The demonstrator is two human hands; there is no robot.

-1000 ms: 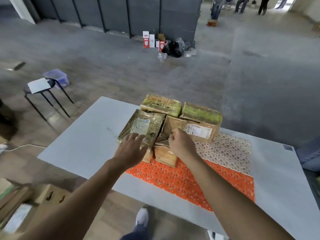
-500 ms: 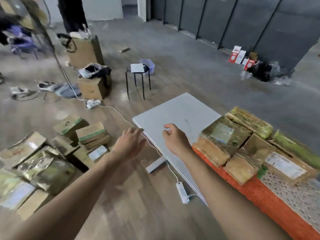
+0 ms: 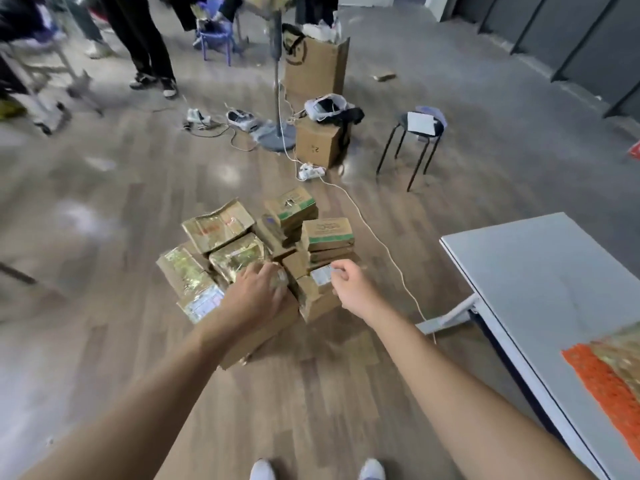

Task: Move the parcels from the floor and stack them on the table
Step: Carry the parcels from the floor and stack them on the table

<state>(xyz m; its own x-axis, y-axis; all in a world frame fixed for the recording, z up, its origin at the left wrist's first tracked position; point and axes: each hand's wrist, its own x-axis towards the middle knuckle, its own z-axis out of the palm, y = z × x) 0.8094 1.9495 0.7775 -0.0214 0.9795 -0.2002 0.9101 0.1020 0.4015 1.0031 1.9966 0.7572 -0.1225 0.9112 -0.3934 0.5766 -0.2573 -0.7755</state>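
Note:
A pile of brown, tape-wrapped parcels (image 3: 239, 256) lies on the wooden floor in front of me, some with green-and-white labels (image 3: 329, 232). My left hand (image 3: 256, 292) reaches down with its fingers laid over a shiny taped parcel (image 3: 278, 284) at the pile's near side. My right hand (image 3: 349, 284) hovers with loosely curled fingers at the edge of a parcel with a white label (image 3: 320, 275); it holds nothing that I can see. The grey table (image 3: 536, 289) stands to my right, with an orange patterned cloth (image 3: 602, 386) and the corner of a parcel (image 3: 623, 348) on it.
A white cable (image 3: 374, 230) runs from a power strip (image 3: 311, 171) past the pile to the table leg (image 3: 446, 317). Beyond stand a black stool (image 3: 415, 133), a cardboard box (image 3: 322, 142), a paper bag (image 3: 315, 64) and a fan stand (image 3: 277, 133). A person's legs (image 3: 145, 46) are at far left.
I have turned left from the table toward the floor pile. Both hands left the stacked parcels on the table and dropped to the parcels on the floor.

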